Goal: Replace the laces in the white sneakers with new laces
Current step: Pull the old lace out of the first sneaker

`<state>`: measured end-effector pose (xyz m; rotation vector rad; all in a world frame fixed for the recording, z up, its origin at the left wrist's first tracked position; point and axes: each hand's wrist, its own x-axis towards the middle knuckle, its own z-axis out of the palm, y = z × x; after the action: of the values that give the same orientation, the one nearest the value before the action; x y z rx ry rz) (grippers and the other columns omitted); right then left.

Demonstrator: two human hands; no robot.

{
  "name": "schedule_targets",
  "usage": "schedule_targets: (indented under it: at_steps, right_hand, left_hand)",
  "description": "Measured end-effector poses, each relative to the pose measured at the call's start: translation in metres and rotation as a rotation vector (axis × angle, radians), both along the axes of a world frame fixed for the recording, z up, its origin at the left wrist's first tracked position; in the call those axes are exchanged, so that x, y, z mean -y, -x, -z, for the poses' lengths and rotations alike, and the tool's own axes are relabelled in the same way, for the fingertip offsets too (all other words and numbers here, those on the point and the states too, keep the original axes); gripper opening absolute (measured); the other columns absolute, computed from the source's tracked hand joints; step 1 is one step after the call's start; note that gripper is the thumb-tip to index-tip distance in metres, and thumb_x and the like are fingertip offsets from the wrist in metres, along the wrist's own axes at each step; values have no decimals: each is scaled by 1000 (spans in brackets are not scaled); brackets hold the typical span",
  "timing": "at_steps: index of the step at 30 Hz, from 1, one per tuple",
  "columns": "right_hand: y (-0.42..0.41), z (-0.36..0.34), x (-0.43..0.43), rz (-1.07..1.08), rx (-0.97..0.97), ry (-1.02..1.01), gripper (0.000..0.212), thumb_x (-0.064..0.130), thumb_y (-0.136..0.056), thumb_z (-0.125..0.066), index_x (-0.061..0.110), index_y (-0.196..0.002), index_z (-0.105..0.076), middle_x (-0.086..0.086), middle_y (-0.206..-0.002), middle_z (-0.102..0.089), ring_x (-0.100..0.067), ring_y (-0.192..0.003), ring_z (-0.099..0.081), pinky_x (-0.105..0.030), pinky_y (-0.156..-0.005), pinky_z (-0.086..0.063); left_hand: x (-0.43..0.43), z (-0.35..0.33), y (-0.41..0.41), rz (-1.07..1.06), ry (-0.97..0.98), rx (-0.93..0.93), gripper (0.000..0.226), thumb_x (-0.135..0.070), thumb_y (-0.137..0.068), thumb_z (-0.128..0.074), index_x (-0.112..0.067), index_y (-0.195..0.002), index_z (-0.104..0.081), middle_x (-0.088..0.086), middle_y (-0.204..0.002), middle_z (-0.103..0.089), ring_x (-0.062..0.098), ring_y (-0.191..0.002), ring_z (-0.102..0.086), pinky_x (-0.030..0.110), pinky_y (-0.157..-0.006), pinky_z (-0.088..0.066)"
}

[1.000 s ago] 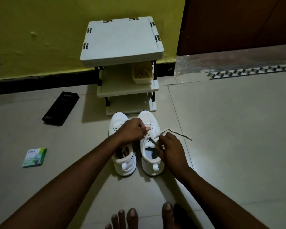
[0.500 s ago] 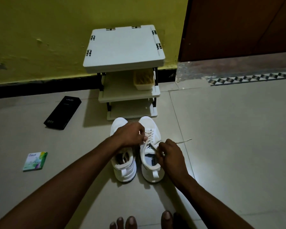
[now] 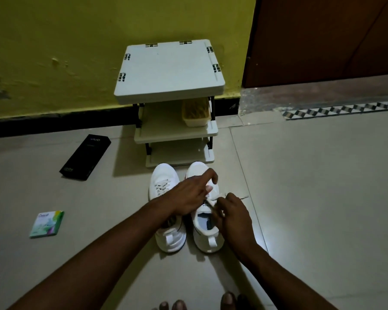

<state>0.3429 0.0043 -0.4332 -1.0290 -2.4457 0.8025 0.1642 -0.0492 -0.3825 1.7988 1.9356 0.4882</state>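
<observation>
Two white sneakers stand side by side on the floor, the left sneaker (image 3: pixel 164 175) and the right sneaker (image 3: pixel 207 241), toes pointing away from me. My left hand (image 3: pixel 186 195) reaches across to the right sneaker's lacing; its index finger is lifted and arched, and another fingertip presses on the laces. My right hand (image 3: pixel 232 217) pinches the white lace (image 3: pixel 220 195) just beside the tongue. A thin lace tail (image 3: pixel 244 197) trails onto the floor to the right. The left sneaker's laces are in place.
A white three-tier rack (image 3: pixel 169 70) stands against the yellow wall right behind the sneakers, with a small basket (image 3: pixel 196 114) on its middle shelf. A black box (image 3: pixel 85 156) and a small green packet (image 3: pixel 47 223) lie on the floor to the left. My toes (image 3: pixel 227 300) show at the bottom edge.
My left hand has loosened from a curled grip, its index finger now lifted. The lace tail on the right has been drawn in shorter. My view has moved closer.
</observation>
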Motion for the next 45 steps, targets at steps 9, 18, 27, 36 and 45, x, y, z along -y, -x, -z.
schedule_targets:
  at_steps: [9,18,27,36,45]
  right_hand:
    - [1,-3,0,-14,44,-24,14,25,-86,-66,17,-81,-56,2,-86,-46,-19,-82,-47,-38,-60,-46]
    - [-3,-5,-2,-23,18,-28,14,25,-85,-65,20,-78,-54,7,-82,-43,-15,-79,-45,-33,-55,-37]
    - [-1,-2,-2,-24,23,-45,15,22,-85,-67,19,-79,-54,6,-83,-46,-18,-79,-47,-36,-55,-44]
    - [1,-5,-2,-19,43,-37,14,20,-83,-65,17,-76,-53,4,-80,-45,-19,-76,-45,-38,-55,-42]
    - [-1,-3,-2,-32,-8,23,14,19,-85,-62,19,-75,-51,5,-81,-44,-17,-78,-46,-37,-58,-43]
  left_hand:
    - [-7,-16,8,-192,245,245,11,-4,-90,-59,-14,-93,-55,10,-100,-54,23,-92,-64,33,-73,-45]
    - [-14,-7,25,-316,107,229,16,-1,-80,-65,-14,-88,-59,4,-92,-52,23,-82,-65,37,-66,-51]
    - [-10,-4,9,-719,-262,680,25,7,-97,-31,-9,-83,-44,9,-67,-42,17,-47,-42,27,-49,-43]
    - [-11,-15,29,320,-96,-575,22,-34,-91,-52,-15,-84,-62,3,-100,-49,24,-90,-41,41,-68,-42]
    - [-8,-5,19,-1006,-314,704,26,-17,-107,-45,-9,-88,-61,-3,-80,-76,19,-90,-69,37,-82,-52]
